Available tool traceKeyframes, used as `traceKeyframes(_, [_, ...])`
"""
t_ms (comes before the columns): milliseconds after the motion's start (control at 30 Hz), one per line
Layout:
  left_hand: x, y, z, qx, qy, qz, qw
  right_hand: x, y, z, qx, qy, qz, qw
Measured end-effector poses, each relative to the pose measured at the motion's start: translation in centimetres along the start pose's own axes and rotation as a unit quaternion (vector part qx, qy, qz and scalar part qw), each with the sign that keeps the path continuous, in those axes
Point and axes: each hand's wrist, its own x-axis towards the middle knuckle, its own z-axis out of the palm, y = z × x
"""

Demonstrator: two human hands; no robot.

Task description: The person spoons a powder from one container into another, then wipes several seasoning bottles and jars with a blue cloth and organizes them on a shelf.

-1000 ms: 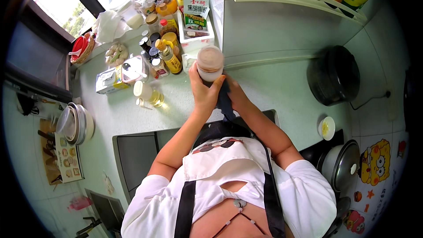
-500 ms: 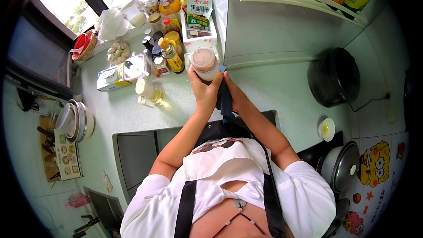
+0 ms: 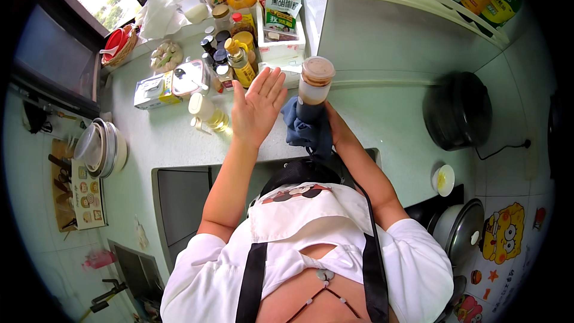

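Observation:
In my right hand (image 3: pixel 338 125) is a clear jar (image 3: pixel 314 91) with a pale lid and a brownish rim below it. A dark blue cloth (image 3: pixel 306 131) is bunched around its lower part, and my right fingers are mostly hidden behind jar and cloth. My left hand (image 3: pixel 258 107) is held up beside them, apart from the jar, with the palm showing and the fingers stretched out; it holds nothing. Closest to that hand on the counter stand a bottle of yellow oil with a pale cap (image 3: pixel 208 112) and a yellow-capped sauce bottle (image 3: pixel 240 64).
Several jars and bottles crowd the back left, beside a white bin of packets (image 3: pixel 281 46). A box (image 3: pixel 154 93) and a lidded container (image 3: pixel 190 78) stand in front of garlic (image 3: pixel 166 57). On the right are a black pot (image 3: pixel 457 110), a small bowl (image 3: pixel 443 179) and a lidded pan (image 3: pixel 465 232).
My left hand has let go of the jar and moved left, opening out. The jar, in my right hand, has shifted right, and more of the blue cloth shows around it.

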Motion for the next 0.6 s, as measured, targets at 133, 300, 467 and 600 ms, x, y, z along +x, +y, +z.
traceKeyframes(133, [0.1, 0.6, -0.7, -0.037, -0.011, -0.015, 0.999, 0.2, 0.1, -0.5, -0.003, -0.014, 0.005, 1.000])
traceKeyframes(300, [0.2, 0.5, -2.3, -0.043, 0.001, -0.011, 0.999, 0.6, 0.1, -1.4, -0.031, 0.007, 0.006, 0.999])
traceKeyframes(467, [0.4, 0.3, -7.4, 0.165, 0.021, 0.062, 0.984, 0.7, -0.2, -1.5, -0.091, -0.056, -0.002, 0.994])
traceKeyframes(600, [-0.2, 1.5, -6.2, 0.397, 0.056, 0.040, 0.915, 0.5, -0.3, -1.4, -0.090, -0.055, 0.021, 0.994])
